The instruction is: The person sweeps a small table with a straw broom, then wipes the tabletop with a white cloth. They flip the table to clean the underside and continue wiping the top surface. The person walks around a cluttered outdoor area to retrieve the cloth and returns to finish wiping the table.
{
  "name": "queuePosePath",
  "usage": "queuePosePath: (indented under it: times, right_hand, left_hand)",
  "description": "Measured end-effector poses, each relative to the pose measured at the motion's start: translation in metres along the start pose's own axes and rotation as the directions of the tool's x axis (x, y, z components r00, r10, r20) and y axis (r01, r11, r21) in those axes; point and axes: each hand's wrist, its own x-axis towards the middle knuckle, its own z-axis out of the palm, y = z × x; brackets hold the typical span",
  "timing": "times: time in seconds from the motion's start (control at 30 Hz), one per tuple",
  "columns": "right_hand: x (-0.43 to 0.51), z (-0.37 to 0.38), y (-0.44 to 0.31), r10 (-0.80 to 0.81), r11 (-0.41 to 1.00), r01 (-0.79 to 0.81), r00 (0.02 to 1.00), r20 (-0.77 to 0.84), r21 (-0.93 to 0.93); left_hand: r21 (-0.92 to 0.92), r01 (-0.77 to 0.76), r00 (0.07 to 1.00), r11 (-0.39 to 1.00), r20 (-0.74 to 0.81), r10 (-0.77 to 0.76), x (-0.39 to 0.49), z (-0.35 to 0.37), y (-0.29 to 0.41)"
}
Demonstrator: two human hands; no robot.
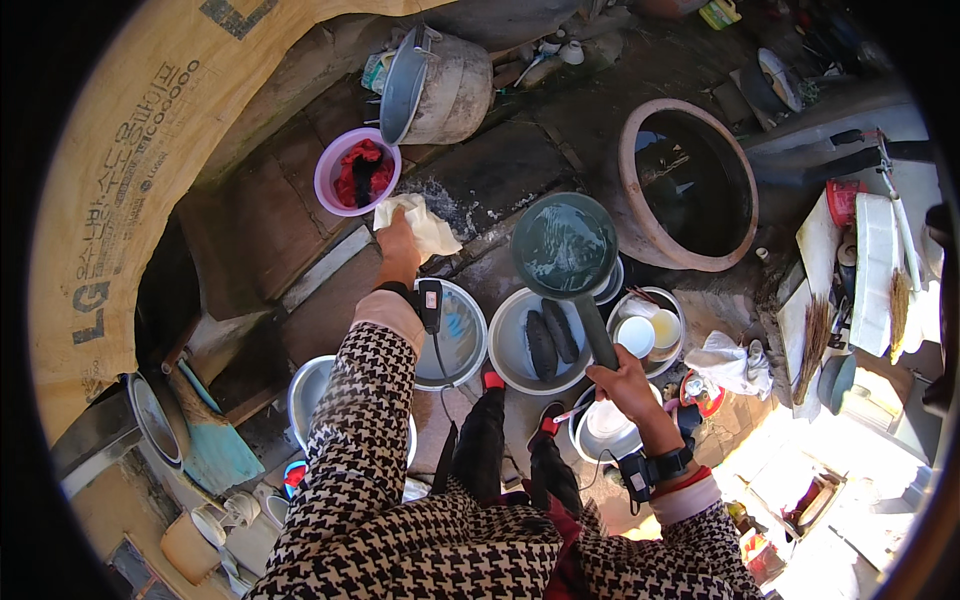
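Observation:
My left hand [397,241] grips a crumpled cream cloth [433,229], held out just below a lilac basin [322,180] with red and black material inside. In my right hand [628,386] is the handle of a dark green plastic dipper [598,334]; its round bowl contains water. Partly beneath the dipper, a pale metal basin [501,364] has two long dark objects [541,346] lying in it, of a kind I cannot tell. To its left stands a basin with blue marks [431,367]. A basin with a white bowl [606,420] is partly hidden behind my right hand.
A large earthenware vat [637,217] of dark water stands upper right. A big metal pot [457,90] lies tipped beyond the lilac basin. Another basin [660,367] holds small bowls. Straw brooms [814,345] lean at right; a yellow printed sheet [97,225] hangs along the left.

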Motion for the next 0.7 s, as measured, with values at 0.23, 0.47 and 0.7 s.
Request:
queuePosePath:
  times: [0.23,0.47,0.7]
  right_hand:
    - [-0.017,-0.005,-0.001,-0.075,0.992,0.076,0.997,0.019,-0.102]
    - [-0.007,0.028,-0.019,-0.173,0.984,0.164,0.976,0.132,0.075]
    - [-0.024,0.002,-0.004,-0.146,0.910,0.048,0.966,0.211,0.411]
  left_hand:
    - [-0.106,0.294,0.818,0.950,0.542,-0.193,0.019,-0.005,-0.019]
    - [-0.049,0.318,0.738,0.947,0.640,-0.215,0.051,-0.007,-0.050]
    - [0.465,-0.875,0.485,0.137,0.840,0.243,0.081,-0.040,-0.038]
